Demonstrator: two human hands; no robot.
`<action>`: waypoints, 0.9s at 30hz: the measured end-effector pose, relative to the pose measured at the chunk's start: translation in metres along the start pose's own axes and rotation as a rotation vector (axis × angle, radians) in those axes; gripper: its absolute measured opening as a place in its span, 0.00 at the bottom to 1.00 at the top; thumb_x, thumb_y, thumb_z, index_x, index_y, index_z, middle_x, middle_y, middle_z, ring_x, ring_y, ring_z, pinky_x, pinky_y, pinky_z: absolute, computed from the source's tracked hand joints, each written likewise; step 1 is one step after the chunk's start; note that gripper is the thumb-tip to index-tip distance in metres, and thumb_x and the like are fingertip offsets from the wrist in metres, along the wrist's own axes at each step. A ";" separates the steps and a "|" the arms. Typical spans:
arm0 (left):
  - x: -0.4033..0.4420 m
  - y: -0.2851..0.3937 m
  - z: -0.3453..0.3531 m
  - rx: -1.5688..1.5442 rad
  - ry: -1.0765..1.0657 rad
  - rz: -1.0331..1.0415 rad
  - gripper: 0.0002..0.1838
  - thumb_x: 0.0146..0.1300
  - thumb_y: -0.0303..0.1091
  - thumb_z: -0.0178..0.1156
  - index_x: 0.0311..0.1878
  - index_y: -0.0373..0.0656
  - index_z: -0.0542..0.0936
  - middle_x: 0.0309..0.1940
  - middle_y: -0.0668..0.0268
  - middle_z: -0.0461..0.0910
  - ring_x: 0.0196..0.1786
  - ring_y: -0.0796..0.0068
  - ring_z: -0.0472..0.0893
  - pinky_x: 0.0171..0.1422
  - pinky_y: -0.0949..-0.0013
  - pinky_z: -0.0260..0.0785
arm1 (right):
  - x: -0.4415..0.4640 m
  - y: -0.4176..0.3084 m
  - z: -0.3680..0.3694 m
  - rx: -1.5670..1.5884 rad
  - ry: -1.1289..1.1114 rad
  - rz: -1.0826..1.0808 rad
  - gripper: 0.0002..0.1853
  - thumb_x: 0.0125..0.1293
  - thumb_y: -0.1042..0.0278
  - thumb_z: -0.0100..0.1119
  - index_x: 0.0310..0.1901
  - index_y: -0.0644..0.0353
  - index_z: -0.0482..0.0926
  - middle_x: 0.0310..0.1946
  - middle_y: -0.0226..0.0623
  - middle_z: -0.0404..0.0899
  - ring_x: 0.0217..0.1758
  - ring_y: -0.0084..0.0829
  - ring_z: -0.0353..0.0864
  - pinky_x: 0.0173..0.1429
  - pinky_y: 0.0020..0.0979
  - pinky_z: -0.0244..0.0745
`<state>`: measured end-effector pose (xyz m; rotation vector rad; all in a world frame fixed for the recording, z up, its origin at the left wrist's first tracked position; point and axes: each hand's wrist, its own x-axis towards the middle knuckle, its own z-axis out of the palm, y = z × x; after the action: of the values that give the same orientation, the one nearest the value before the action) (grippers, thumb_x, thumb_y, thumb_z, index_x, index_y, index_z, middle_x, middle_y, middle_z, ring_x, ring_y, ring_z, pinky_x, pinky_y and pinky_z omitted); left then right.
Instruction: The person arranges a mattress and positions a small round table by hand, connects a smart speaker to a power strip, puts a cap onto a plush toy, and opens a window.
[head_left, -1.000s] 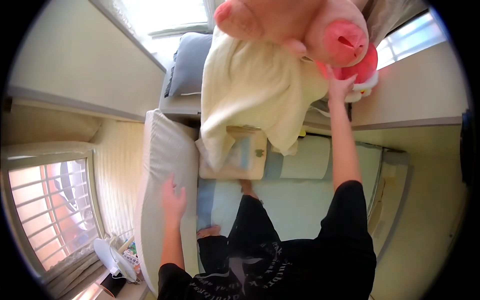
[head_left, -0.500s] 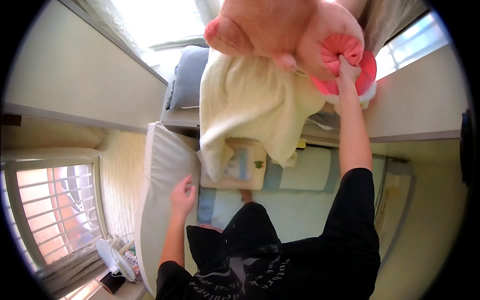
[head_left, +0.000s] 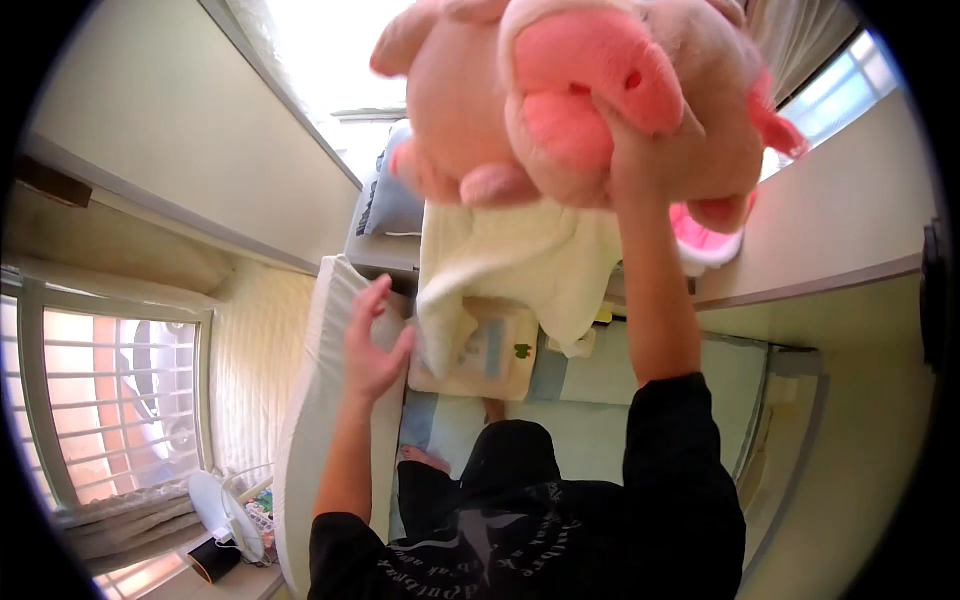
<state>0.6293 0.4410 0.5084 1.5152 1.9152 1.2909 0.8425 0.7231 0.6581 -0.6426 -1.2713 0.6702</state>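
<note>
A large pink plush toy fills the top centre of the view, its deeper pink snout facing me. My right hand grips the toy at the snout, with the fingertips sunk into the plush. My left hand is raised, empty, with fingers apart, over the edge of the upright white mattress. A cream blanket hangs down below the toy, over a beige cushion with a small green patch. Partly behind the toy sits a pink and white item.
A grey pillow lies on a ledge at the upper left. Cabinets overhang both sides. A white fan stands by the barred window at the lower left. A pale green mat covers the bed below.
The plush toy has turned and come lower and nearer, snout now toward me. My right hand moved from its round pink end to the snout. My left hand has risen, fingers spread.
</note>
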 end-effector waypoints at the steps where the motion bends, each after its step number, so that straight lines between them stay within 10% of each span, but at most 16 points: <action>1: 0.009 0.009 -0.008 -0.010 0.027 0.065 0.43 0.60 0.33 0.72 0.79 0.43 0.65 0.75 0.57 0.69 0.74 0.61 0.71 0.74 0.54 0.67 | -0.009 -0.015 0.002 -0.031 -0.039 -0.063 0.10 0.57 0.71 0.77 0.35 0.66 0.86 0.29 0.34 0.86 0.35 0.21 0.81 0.42 0.30 0.80; 7: 0.060 0.071 -0.039 0.038 0.117 0.378 0.67 0.46 0.45 0.84 0.84 0.42 0.50 0.82 0.51 0.55 0.83 0.51 0.57 0.83 0.46 0.54 | -0.067 -0.051 0.005 -0.051 -0.362 -0.160 0.15 0.53 0.74 0.73 0.22 0.60 0.72 0.19 0.33 0.68 0.26 0.20 0.66 0.30 0.30 0.65; 12: 0.064 0.049 -0.012 0.259 0.112 0.360 0.76 0.30 0.53 0.90 0.82 0.42 0.53 0.81 0.47 0.53 0.81 0.40 0.55 0.82 0.46 0.57 | -0.117 -0.027 0.019 0.263 -0.674 -0.060 0.18 0.50 0.77 0.65 0.21 0.57 0.61 0.22 0.32 0.58 0.26 0.31 0.60 0.41 0.28 0.63; 18: 0.021 0.012 0.004 0.219 0.078 0.002 0.33 0.42 0.43 0.84 0.52 0.41 0.84 0.45 0.56 0.86 0.50 0.53 0.86 0.55 0.58 0.78 | -0.157 0.001 0.017 0.299 -0.811 0.025 0.16 0.48 0.75 0.67 0.22 0.59 0.64 0.23 0.34 0.61 0.30 0.34 0.61 0.46 0.33 0.64; 23: -0.011 -0.017 0.013 0.093 0.036 -0.068 0.17 0.49 0.35 0.78 0.41 0.41 0.85 0.33 0.60 0.86 0.40 0.60 0.86 0.47 0.61 0.77 | -0.129 0.043 -0.049 0.108 -1.163 0.110 0.25 0.58 0.59 0.75 0.56 0.58 0.82 0.55 0.42 0.81 0.63 0.42 0.77 0.71 0.42 0.66; 27: -0.045 -0.038 0.015 0.080 0.127 -0.014 0.10 0.55 0.32 0.71 0.38 0.39 0.82 0.30 0.62 0.83 0.35 0.66 0.82 0.43 0.64 0.75 | -0.112 0.159 -0.159 -0.776 -0.628 0.088 0.26 0.59 0.56 0.73 0.61 0.46 0.83 0.67 0.50 0.72 0.74 0.51 0.67 0.77 0.49 0.62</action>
<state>0.6351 0.4070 0.4584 1.4873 2.0756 1.3488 0.9652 0.7321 0.4388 -1.1774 -2.1325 0.4413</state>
